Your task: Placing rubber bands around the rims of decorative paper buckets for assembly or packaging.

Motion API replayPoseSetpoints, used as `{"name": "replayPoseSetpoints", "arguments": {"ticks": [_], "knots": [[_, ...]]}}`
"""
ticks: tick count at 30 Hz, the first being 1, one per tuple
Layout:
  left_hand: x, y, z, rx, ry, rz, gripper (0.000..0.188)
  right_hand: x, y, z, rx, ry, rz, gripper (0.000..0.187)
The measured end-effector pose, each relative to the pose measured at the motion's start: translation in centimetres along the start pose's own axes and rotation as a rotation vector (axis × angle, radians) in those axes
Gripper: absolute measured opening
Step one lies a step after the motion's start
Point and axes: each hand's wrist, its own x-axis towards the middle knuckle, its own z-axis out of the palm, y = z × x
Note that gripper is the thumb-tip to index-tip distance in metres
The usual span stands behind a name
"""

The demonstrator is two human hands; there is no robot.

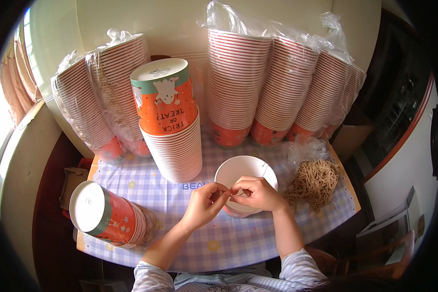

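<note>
Nearest us, our left hand [204, 204] and right hand [258, 193] meet fingertip to fingertip, pinching a thin string over the white paper cup [243, 173] at table centre. Beside it at 3 o'clock lies a string bundle [315, 182]; at 11 an upturned cup stack [173, 121]; at 8 a toppled stack [109, 214]; bagged stacks [282, 82] wall 12.

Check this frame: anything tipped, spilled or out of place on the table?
One stack of orange cups lies on its side at the table's left edge, overhanging it, while the other stacks stand. The left hand and right hand work at an upright white cup. Nothing spilled.
</note>
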Motion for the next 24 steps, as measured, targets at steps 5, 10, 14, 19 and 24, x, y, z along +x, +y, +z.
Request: {"name": "replayPoseSetpoints", "arguments": {"ticks": [5, 10, 14, 19, 24], "knots": [[-0.1, 0.2, 0.0, 0.010, 0.000, 0.009, 0.008, 0.0, 0.0, 0.2, -0.016, 0.004, 0.037, 0.008], [-0.1, 0.3, 0.0, 0.063, 0.052, 0.030, 0.007, 0.0, -0.3, 0.2, -0.037, 0.016, 0.017, 0.007], [-0.2, 0.2, 0.1, 0.124, 0.089, 0.025, 0.006, 0.0, -0.3, 0.3, -0.082, 0.013, -0.023, 0.006], [-0.4, 0.5, -0.7, 0.092, 0.019, 0.002, 0.006, -0.1, -0.3, 0.1, -0.100, 0.005, -0.010, 0.007], [-0.6, 2.6, -2.3, 0.125, -0.182, -0.091, 0.008, -0.5, -0.2, -0.7, 0.105, 0.064, 0.113, 0.010]]}}
